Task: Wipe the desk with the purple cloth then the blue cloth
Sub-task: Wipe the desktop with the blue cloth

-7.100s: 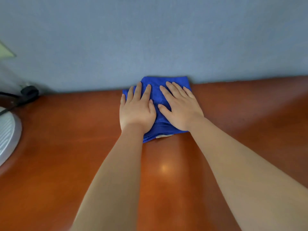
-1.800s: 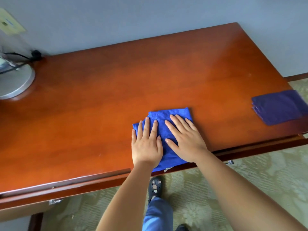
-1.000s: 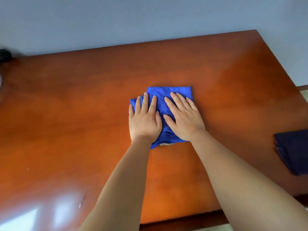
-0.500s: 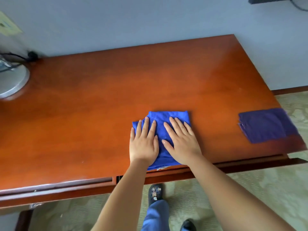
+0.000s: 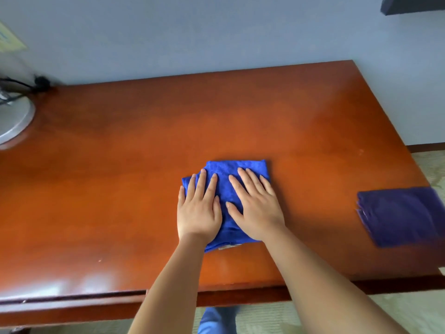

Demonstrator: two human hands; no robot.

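Observation:
A folded blue cloth (image 5: 225, 171) lies flat on the reddish wooden desk (image 5: 120, 177), a little right of its middle. My left hand (image 5: 198, 208) and my right hand (image 5: 256, 207) press down on it side by side, palms flat and fingers straight, pointing toward the wall. A folded purple cloth (image 5: 399, 214) lies untouched at the desk's right end, close to the front corner.
A round grey lamp base (image 5: 13, 121) with black cables (image 5: 24, 86) stands at the desk's far left by the wall. The desk's front edge (image 5: 72, 301) runs below my forearms. Patterned carpet (image 5: 428, 169) lies beyond the right edge.
Half a second ago the blue cloth was at the front edge; both hands have pushed it away from me toward the desk's middle. The purple cloth has stayed put.

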